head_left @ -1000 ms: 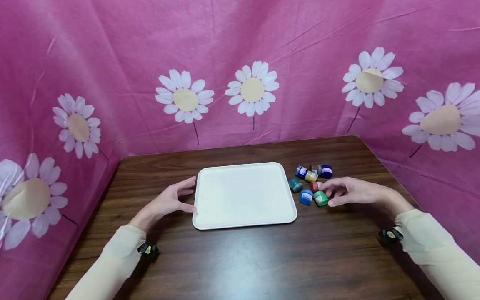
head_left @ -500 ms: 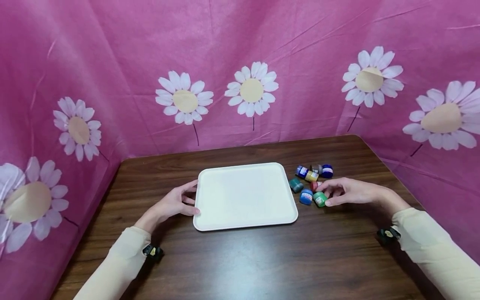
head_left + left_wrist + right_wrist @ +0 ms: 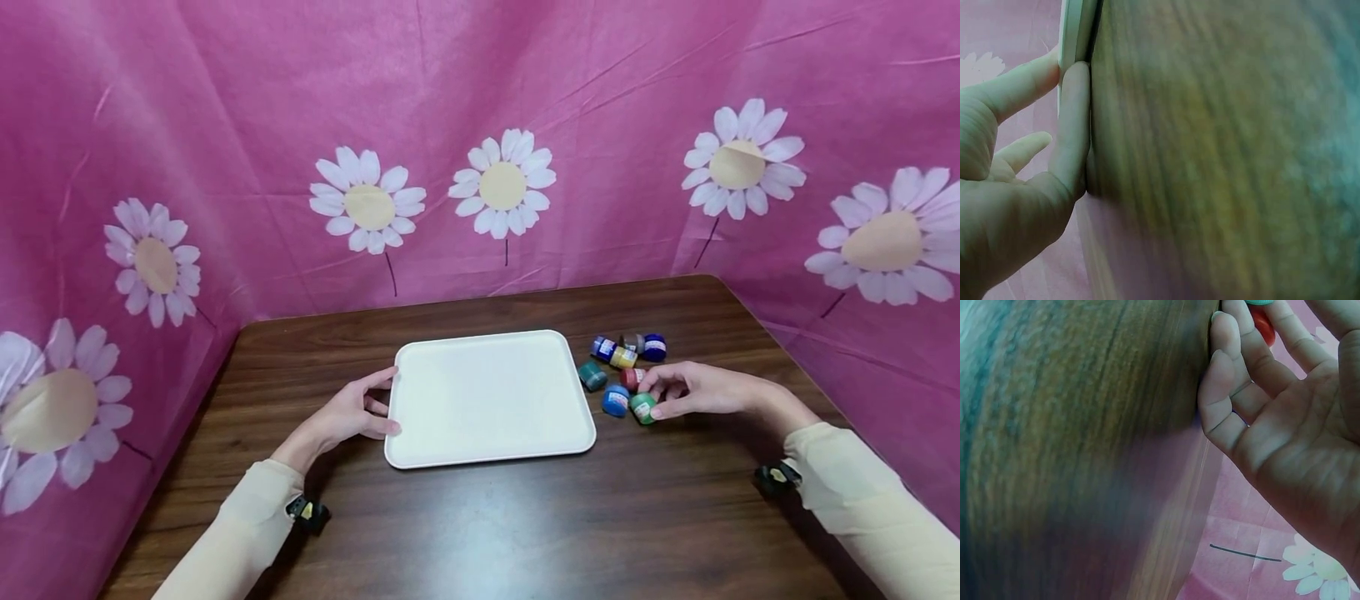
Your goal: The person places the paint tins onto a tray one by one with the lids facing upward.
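A white tray (image 3: pixel 487 396) lies flat in the middle of the brown table (image 3: pixel 525 517). My left hand (image 3: pixel 363 410) rests against the tray's left edge, its thumb and forefinger fairly straight; the left wrist view shows the thumb (image 3: pixel 1072 125) lying along the table beside the tray's rim (image 3: pixel 1075 31). To the right of the tray my right hand (image 3: pixel 682 392) curls its thumb and fingers round a small green jar (image 3: pixel 642 407). A blue jar (image 3: pixel 615 401) and a red jar (image 3: pixel 632 377) stand right beside it. The red jar (image 3: pixel 1264 326) shows behind my curled fingers (image 3: pixel 1235 369).
Further small jars cluster behind the right hand: a teal one (image 3: pixel 592 375), a yellow one (image 3: pixel 622 357) and a dark blue one (image 3: pixel 654 347). Pink cloth with white daisies (image 3: pixel 502 179) walls the table at the back and on both sides.
My left hand has slid right until it touches the tray's edge. My right hand's fingers have drawn in round the green jar.
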`<state>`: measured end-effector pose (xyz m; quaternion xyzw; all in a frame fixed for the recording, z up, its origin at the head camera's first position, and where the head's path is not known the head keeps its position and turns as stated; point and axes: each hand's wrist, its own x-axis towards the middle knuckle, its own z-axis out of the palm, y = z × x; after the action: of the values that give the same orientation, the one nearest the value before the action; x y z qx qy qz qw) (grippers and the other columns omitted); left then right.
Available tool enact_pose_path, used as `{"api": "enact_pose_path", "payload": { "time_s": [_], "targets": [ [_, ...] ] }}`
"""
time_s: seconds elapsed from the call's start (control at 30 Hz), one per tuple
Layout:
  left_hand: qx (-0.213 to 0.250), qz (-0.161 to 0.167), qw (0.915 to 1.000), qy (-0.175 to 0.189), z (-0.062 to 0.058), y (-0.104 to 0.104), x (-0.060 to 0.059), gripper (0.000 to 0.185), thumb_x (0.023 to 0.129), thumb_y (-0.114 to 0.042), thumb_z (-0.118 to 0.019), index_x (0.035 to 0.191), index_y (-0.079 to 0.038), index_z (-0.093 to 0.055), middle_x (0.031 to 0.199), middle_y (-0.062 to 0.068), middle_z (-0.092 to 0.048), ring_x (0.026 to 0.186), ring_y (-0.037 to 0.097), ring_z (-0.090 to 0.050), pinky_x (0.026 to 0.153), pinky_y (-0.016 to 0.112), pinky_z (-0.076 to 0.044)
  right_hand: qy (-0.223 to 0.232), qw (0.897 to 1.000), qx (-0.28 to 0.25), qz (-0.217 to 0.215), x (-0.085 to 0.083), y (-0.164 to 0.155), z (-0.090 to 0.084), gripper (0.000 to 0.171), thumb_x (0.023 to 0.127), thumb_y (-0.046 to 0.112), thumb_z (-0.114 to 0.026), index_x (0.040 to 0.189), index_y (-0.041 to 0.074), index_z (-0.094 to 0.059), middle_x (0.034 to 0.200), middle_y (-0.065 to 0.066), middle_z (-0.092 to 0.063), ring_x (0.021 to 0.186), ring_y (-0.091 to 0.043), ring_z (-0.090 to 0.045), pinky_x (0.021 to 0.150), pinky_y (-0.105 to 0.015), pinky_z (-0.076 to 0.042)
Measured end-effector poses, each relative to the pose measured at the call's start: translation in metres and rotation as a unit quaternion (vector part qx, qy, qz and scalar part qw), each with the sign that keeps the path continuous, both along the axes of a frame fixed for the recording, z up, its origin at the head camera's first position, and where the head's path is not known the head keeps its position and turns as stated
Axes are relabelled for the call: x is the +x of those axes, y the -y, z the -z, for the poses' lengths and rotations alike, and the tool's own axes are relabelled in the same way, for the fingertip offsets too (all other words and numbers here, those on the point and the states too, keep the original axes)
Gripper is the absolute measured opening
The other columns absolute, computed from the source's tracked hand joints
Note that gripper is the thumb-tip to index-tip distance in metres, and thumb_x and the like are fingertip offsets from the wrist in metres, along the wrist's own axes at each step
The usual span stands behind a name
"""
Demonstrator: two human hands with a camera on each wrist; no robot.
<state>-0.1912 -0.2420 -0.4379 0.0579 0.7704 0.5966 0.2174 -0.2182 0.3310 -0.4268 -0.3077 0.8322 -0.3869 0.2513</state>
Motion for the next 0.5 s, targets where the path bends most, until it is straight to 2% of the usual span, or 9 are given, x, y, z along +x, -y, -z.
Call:
{"api": "enact_pose_path", "payload": {
  "time_s": [0.2, 0.5],
  "targets": [
    [-0.003, 0.000, 1.0000, 0.003, 0.0004, 0.0012, -0.0004, 0.103, 0.076, 0.013, -0.082, 0.160, -0.003, -0.024, 0.147, 0.028, -0.032, 0.101, 0.029, -0.058, 0.076, 0.042, -0.063, 0.006, 1.000, 0.015, 0.004, 0.0007, 0.0009, -0.0030, 0.033, 0.096, 0.018, -0.072, 0.127, 0.010, -0.066, 0.110, -0.008, -0.064, 0.097, -0.015, -0.061, 0.080, -0.027, -0.055],
    [0.000, -0.001, 1.0000, 0.006, 0.0020, 0.0008, -0.0031, 0.104, 0.075, 0.014, -0.082, 0.160, -0.003, -0.024, 0.148, 0.027, -0.032, 0.101, 0.029, -0.057, 0.076, 0.043, -0.062, 0.017, 1.000, 0.026, 0.000, 0.0012, 0.0041, -0.0039, 0.034, 0.096, 0.018, -0.073, 0.128, 0.008, -0.066, 0.105, -0.009, -0.063, 0.087, -0.016, -0.062, 0.071, -0.026, -0.053]
  ]
}}
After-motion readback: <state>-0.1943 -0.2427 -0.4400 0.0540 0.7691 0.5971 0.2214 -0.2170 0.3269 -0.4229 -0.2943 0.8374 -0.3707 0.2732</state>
